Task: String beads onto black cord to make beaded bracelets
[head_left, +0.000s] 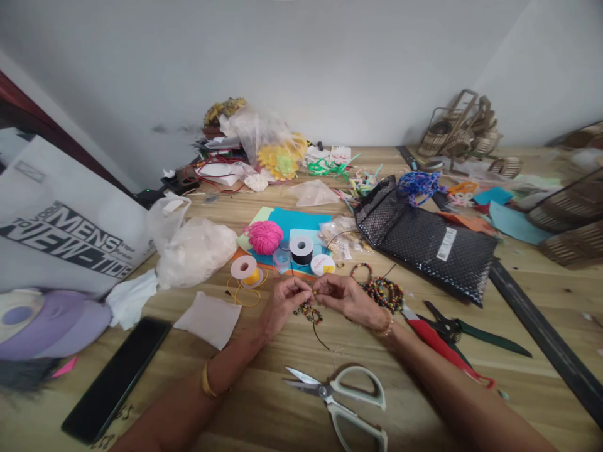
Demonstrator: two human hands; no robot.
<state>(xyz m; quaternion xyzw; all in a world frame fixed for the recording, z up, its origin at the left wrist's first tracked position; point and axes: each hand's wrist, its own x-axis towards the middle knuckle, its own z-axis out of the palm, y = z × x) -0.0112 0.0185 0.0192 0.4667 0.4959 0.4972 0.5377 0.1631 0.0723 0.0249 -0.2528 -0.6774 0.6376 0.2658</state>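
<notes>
Bead strand (308, 312) hangs bunched just on my side of the fingertips, left hand (288, 300) nearer; no clear long axis, but its dark cord tail (321, 339) runs toward me, angling right. Left thumb and finger pinched closed on the strand, right hand (346, 296) likewise, tips almost meeting. Bead or cord in each: can't tell.
</notes>
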